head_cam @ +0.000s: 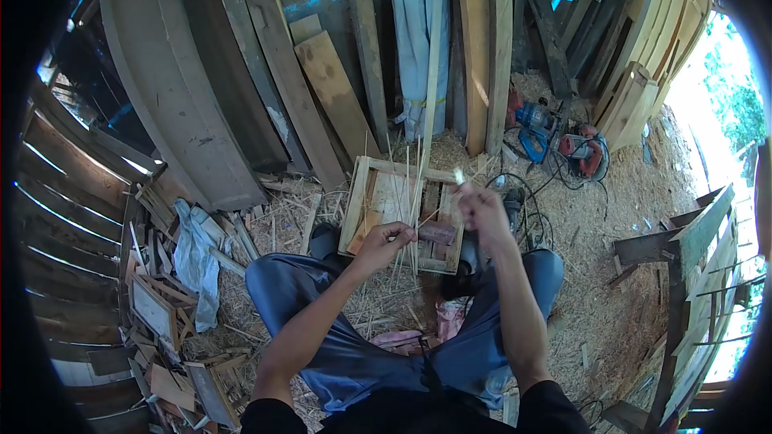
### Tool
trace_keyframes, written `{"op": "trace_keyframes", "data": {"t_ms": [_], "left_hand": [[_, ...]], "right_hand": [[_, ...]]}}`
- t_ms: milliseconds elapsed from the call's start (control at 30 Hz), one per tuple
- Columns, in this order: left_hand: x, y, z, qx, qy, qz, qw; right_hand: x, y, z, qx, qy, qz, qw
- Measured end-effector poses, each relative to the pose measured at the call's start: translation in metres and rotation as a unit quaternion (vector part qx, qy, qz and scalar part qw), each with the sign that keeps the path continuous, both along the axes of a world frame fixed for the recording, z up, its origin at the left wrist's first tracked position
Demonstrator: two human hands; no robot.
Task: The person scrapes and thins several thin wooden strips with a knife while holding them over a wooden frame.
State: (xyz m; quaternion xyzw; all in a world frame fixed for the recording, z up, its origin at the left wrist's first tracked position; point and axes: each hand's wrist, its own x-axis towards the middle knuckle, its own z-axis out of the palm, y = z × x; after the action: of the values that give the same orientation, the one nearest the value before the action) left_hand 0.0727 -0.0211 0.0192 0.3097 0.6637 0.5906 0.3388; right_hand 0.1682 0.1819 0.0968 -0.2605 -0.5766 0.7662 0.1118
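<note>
Between my knees, my left hand [391,240] pinches a loose bunch of thin wooden strips [414,193] that stand roughly upright and fan out at the top. Raised to the right of them, my right hand [479,208] is closed around a small object with a pale tip [459,176]; blur hides what it is. Below both hands lies a shallow wooden crate [362,181] with slats and boards in it. A reddish-brown block [436,232] rests over the crate, just right of my left fingers.
Long planks [325,72] lean against the wall ahead. Blue and red corded power tools [582,150] lie ahead on the right, on ground strewn with shavings. Wood scraps and a pale plastic sheet [199,265] are at the left; a wooden frame [693,253] stands right.
</note>
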Motion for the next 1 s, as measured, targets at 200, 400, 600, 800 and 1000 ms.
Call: {"op": "trace_keyframes", "data": {"t_ms": [200,400,600,800,1000], "left_hand": [[0.001,-0.004,0.029,-0.003,-0.111,0.020,0.994],[0.002,-0.016,0.037,-0.070,-0.131,-0.003,0.989],[0.000,-0.020,0.022,-0.022,-0.069,-0.010,0.997],[-0.001,-0.012,0.018,-0.040,-0.021,0.053,0.998],[-0.001,-0.006,0.022,0.002,-0.053,0.031,0.998]], "right_hand": [[-0.004,-0.033,-0.024,0.052,-0.074,0.107,0.990],[-0.002,0.044,-0.003,0.021,-0.028,-0.035,0.999],[0.008,0.069,0.002,0.007,0.018,-0.171,0.985],[0.003,-0.022,-0.025,0.131,-0.072,0.012,0.989],[-0.010,-0.038,-0.015,0.002,-0.050,0.145,0.988]]}}
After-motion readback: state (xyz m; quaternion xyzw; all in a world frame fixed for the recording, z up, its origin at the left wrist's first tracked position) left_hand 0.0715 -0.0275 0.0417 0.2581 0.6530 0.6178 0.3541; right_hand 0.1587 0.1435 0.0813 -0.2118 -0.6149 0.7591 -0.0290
